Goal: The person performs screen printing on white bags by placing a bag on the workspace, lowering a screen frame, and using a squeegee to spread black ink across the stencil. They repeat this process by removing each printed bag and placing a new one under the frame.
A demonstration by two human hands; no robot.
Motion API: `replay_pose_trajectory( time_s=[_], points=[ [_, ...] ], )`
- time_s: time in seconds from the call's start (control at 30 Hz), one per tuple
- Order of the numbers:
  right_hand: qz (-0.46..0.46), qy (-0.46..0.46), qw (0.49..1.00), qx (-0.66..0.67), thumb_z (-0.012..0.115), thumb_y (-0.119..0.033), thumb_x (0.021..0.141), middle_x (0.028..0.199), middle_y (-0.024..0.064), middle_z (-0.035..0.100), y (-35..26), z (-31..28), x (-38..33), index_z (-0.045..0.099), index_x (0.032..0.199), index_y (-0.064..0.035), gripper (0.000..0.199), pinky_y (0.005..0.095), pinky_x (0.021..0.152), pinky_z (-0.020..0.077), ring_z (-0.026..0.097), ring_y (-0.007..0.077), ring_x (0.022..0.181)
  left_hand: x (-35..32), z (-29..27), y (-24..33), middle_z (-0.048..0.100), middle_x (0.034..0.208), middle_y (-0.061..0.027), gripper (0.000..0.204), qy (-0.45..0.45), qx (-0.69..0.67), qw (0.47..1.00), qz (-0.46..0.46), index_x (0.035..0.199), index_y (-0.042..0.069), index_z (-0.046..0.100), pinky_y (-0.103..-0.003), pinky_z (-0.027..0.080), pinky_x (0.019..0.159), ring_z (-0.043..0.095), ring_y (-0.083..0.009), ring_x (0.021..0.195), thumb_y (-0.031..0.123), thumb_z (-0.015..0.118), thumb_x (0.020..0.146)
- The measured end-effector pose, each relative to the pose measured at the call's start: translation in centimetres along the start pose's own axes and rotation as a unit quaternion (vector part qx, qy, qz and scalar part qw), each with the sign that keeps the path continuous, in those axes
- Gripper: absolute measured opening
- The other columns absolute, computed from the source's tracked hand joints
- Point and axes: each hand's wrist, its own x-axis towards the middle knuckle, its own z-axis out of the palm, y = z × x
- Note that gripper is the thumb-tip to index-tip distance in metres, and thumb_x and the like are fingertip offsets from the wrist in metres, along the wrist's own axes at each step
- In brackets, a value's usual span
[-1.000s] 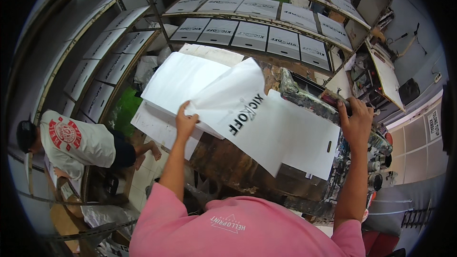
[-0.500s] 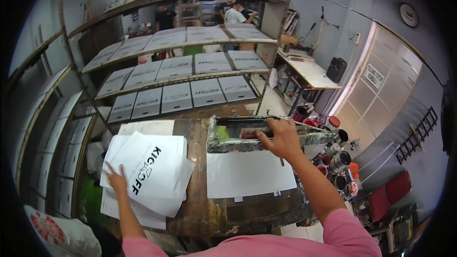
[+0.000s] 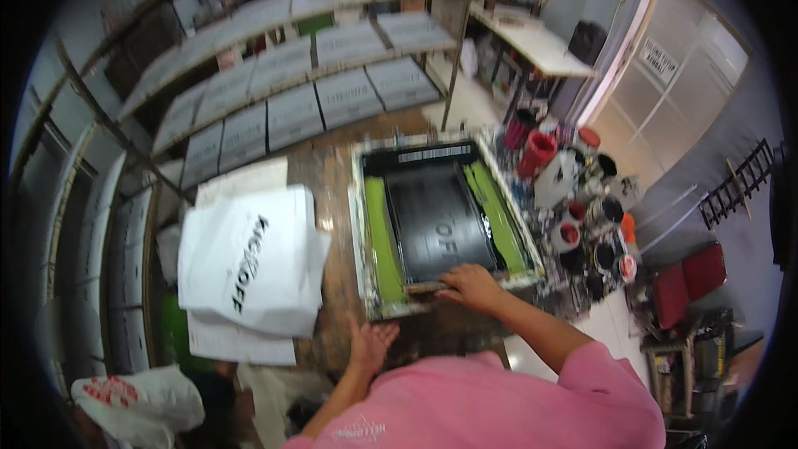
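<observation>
Green-taped screen-printing frame [image 3: 440, 220] lies flat on the wooden surface [image 3: 332, 175]; the right hand [image 3: 472, 284], fingers curled, grips its near edge to steady it, while the left hand [image 3: 370, 341] hovers open beside printed white bags [image 3: 249, 262].

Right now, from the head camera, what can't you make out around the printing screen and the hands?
- Under the printing screen: the frame and mesh cover whatever lies below.
- Right hand fingertips: blurred at the frame's near edge, so grip is unclear.
- Left hand: open palm, but table contact is unclear.
- Ink pots: too crowded and small to tell apart.
- Stack of white sheets: lower sheets hidden by the top one.
</observation>
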Motion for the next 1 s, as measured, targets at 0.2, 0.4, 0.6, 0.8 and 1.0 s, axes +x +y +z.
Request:
replay_pose_trajectory(
  time_s=[0.2,0.4,0.6,0.8,1.0],
  points=[
    [-0.023,0.038,0.999,-0.029,0.075,-0.040,0.091,0.117,0.0097,0.068,1.9,8.5,-1.0,0.068,0.129,-0.0107,0.048,0.0475,0.096,0.0524,0.063,0.0327,0.107,4.4,-2.3,-2.6,0.020,0.166,-0.0342,0.140,0.076,0.021,0.995,-0.060,0.167,0.002,-0.001,-0.052,0.037,0.122,0.035,-0.0488,0.150,0.099,0.047,0.079],
    [-0.079,0.116,0.987,-0.078,0.079,-0.036,0.087,0.122,0.0132,0.067,6.9,8.3,7.1,0.066,0.132,-0.0087,0.055,0.0516,0.099,0.0511,0.062,0.0341,0.108,3.9,-0.3,-2.6,0.021,0.164,-0.0362,0.138,0.161,0.073,0.983,-0.052,0.167,0.001,0.000,-0.052,0.042,0.118,0.040,-0.0505,0.146,0.100,0.042,0.081],
    [-0.070,0.174,0.976,-0.108,0.078,-0.038,0.087,0.111,0.0097,0.065,14.3,5.6,20.8,0.066,0.128,-0.0084,0.051,0.0511,0.093,0.0523,0.061,0.0321,0.105,4.6,-1.1,-3.2,0.023,0.162,-0.0376,0.137,0.185,0.093,0.977,-0.051,0.166,-0.002,-0.002,-0.052,0.045,0.113,0.049,-0.0467,0.137,0.099,0.038,0.083],
    [-0.048,0.153,0.983,-0.092,0.071,-0.051,0.093,0.105,0.0074,0.066,18.7,1.3,29.6,0.070,0.109,-0.0134,0.041,0.0492,0.082,0.0557,0.065,0.0316,0.100,3.8,0.5,-3.3,0.042,0.153,-0.0281,0.129,0.206,0.103,0.973,-0.013,0.166,-0.001,0.008,-0.049,0.044,0.110,0.053,-0.0365,0.132,0.097,0.037,0.087],
    [-0.065,0.000,0.998,-0.007,0.058,-0.061,0.100,0.091,0.0113,0.073,12.1,-2.1,17.1,0.069,0.104,-0.0137,0.048,0.0523,0.076,0.0567,0.073,0.0362,0.091,2.8,0.9,-4.1,0.052,0.149,-0.0195,0.115,0.163,0.073,0.983,0.028,0.163,0.003,0.024,-0.047,0.043,0.106,0.055,-0.0317,0.129,0.092,0.037,0.092]
  ],
)
